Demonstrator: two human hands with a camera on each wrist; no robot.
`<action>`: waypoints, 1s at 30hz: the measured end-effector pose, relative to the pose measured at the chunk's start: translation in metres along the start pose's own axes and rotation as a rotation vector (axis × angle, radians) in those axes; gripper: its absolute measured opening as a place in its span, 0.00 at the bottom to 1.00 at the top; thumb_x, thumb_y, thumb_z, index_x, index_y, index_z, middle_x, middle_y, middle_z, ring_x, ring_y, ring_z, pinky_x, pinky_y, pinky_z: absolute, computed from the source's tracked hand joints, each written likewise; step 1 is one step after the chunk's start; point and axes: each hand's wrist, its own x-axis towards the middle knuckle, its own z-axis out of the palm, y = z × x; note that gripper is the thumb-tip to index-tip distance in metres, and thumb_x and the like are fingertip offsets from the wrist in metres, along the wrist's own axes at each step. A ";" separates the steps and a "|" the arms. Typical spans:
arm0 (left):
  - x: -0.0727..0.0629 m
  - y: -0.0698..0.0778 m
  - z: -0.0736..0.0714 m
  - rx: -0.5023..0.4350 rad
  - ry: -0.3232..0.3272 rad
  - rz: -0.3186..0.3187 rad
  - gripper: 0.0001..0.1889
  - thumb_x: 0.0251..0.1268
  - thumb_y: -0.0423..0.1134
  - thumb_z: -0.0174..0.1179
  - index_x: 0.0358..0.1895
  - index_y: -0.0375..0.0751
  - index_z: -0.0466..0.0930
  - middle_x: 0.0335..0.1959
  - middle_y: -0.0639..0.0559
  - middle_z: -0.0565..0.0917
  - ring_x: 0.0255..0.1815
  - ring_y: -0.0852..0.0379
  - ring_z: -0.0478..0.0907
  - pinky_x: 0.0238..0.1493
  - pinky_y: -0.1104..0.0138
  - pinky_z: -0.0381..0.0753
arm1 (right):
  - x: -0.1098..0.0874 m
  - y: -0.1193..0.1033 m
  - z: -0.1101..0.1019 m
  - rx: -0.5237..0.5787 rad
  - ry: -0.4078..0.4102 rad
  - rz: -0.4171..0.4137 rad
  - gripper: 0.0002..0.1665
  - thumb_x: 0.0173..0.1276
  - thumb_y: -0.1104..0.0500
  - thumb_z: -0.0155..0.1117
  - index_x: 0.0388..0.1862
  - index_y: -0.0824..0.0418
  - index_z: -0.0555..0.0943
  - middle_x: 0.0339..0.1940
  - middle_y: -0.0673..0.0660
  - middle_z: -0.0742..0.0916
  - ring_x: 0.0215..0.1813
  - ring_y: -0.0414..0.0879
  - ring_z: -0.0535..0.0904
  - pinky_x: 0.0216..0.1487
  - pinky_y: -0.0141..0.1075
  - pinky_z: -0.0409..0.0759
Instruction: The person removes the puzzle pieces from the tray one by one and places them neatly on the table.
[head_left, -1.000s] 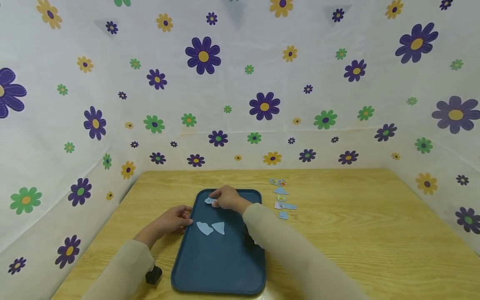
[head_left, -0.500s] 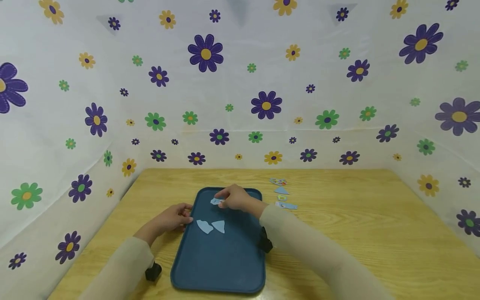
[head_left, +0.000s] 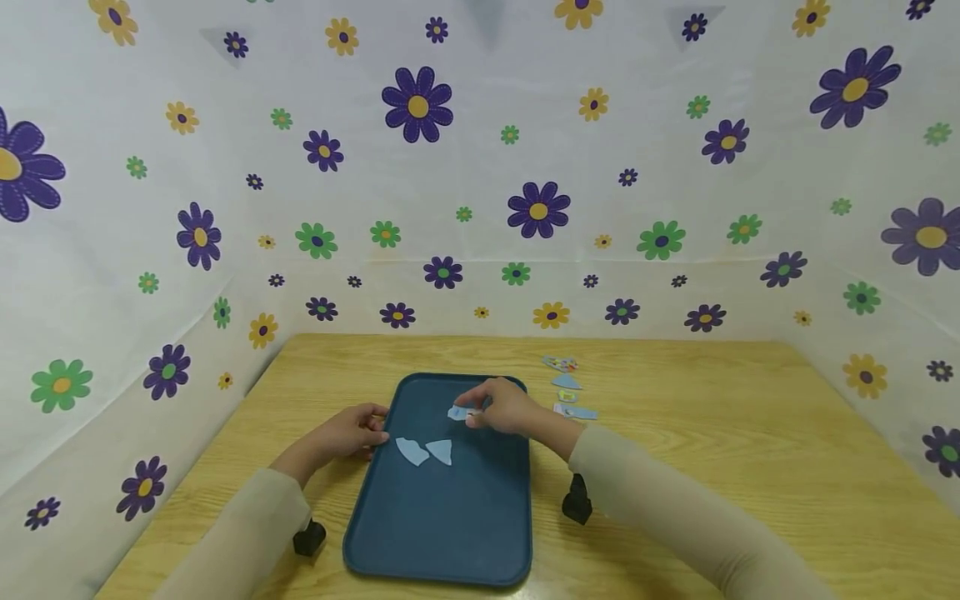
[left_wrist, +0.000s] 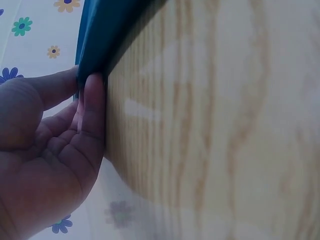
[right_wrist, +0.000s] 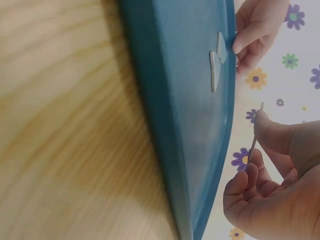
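Observation:
My right hand (head_left: 504, 407) pinches a flat light-blue puzzle piece (head_left: 458, 412) between thumb and fingers, over the far part of a dark blue tray (head_left: 442, 533). In the right wrist view this puzzle piece (right_wrist: 255, 135) shows edge-on as a thin plate. My left hand (head_left: 347, 433) grips the tray's left rim, thumb on top. In the left wrist view its fingers (left_wrist: 92, 107) lie under the tray's edge (left_wrist: 100, 45). Two light-blue puzzle pieces, a curved one (head_left: 411, 451) and a triangular one (head_left: 440, 452), lie side by side on the tray, left of its middle.
Right of the tray, a column of small pieces lies on the wooden table (head_left: 697, 433): a patterned piece (head_left: 561, 364), a blue triangle (head_left: 566, 381), a yellowish piece (head_left: 566, 396) and a long blue one (head_left: 577, 412). A flowered cloth (head_left: 465, 167) stands around the table.
My right hand has moved right and slightly nearer with the puzzle piece, from the tray's far left part. The left hand stays on the rim. The sleeve now covers the column's nearest piece.

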 end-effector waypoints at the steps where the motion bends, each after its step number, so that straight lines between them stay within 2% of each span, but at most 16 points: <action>1: 0.000 0.000 0.000 0.004 0.002 -0.001 0.22 0.69 0.28 0.56 0.64 0.28 0.66 0.36 0.44 0.72 0.33 0.51 0.73 0.34 0.63 0.78 | -0.003 0.002 -0.001 0.006 0.000 -0.004 0.18 0.65 0.63 0.68 0.54 0.55 0.84 0.40 0.50 0.82 0.39 0.44 0.75 0.37 0.37 0.76; 9: -0.004 0.004 -0.001 0.013 0.008 -0.020 0.23 0.69 0.28 0.56 0.65 0.28 0.66 0.37 0.44 0.72 0.34 0.51 0.73 0.35 0.63 0.78 | -0.030 0.019 -0.005 0.059 0.003 -0.018 0.18 0.65 0.66 0.67 0.53 0.57 0.84 0.44 0.51 0.80 0.34 0.46 0.71 0.33 0.37 0.71; 19: 0.000 0.000 -0.003 0.032 -0.001 -0.023 0.23 0.69 0.29 0.57 0.64 0.28 0.66 0.36 0.43 0.72 0.32 0.51 0.73 0.34 0.63 0.78 | -0.059 0.042 -0.020 0.104 0.058 -0.048 0.17 0.65 0.67 0.66 0.53 0.60 0.84 0.32 0.53 0.77 0.21 0.44 0.64 0.24 0.35 0.66; 30: 0.000 0.002 -0.002 0.024 -0.025 -0.016 0.23 0.69 0.28 0.57 0.64 0.27 0.65 0.36 0.43 0.73 0.33 0.51 0.73 0.35 0.63 0.79 | -0.084 0.063 -0.041 0.071 0.114 -0.005 0.18 0.63 0.68 0.67 0.52 0.61 0.85 0.34 0.54 0.77 0.23 0.44 0.64 0.23 0.33 0.66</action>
